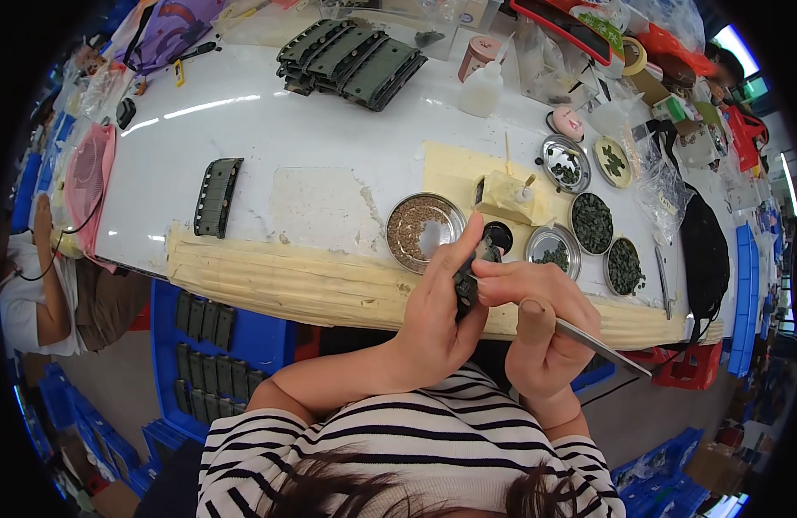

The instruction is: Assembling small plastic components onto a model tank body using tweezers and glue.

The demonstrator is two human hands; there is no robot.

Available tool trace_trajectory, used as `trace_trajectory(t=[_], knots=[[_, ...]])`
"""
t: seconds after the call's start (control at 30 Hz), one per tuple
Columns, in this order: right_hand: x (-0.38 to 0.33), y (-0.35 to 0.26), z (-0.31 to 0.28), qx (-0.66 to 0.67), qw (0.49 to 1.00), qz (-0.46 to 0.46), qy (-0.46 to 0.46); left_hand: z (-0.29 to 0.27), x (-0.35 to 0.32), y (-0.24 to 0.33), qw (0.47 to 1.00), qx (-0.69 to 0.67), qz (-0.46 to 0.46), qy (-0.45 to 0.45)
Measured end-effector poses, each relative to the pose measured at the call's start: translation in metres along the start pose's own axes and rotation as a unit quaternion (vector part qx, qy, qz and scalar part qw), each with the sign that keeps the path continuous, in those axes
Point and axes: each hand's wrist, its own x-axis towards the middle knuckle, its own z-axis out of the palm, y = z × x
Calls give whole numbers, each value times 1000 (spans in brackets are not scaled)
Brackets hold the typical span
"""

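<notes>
My left hand (435,321) is closed around a dark green-black moulded part (468,289), held upright just past the table's front edge. My right hand (550,345) grips metal tweezers (601,348), whose back end sticks out to the lower right. Its fingertips meet at the part, and the tweezers' tips are hidden there. Beyond my hands stands a round metal dish (399,257) of small brass-coloured pieces. To the right are a metal dish (573,259) with dark green bits and two fuller dishes of dark green pieces (592,223), (625,266).
A long dark green part (217,197) lies on the white table (269,129); a stack of similar parts (351,65) is farther back. A tape-wrapped block (506,197) stands near the dishes. Below left, a blue crate (167,345) holds several parts. Another person's arm (49,276) is at far left.
</notes>
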Motion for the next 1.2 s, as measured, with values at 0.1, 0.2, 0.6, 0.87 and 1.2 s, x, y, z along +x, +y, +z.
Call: trace_trajectory(t=[0.1, 0.2, 0.6, 0.87, 1.2], knots=[[-1, -1, 2, -10, 1000, -4, 9, 2, 0, -1, 1000, 1, 17, 17], [-2, -1, 1, -6, 1000, 5, 8, -1, -2, -1, 1000, 20, 11, -7], [-12, 0, -2, 105, 985, 31, 136, -11, 5, 19, 953, -235, -180, -69], [-4, 25, -20, 107, 991, -49, 61, -28, 8, 26, 874, -362, -285, -158], [1, 49, -34, 213, 973, -28, -86, -32, 0, 30, 834, -375, -340, -218]])
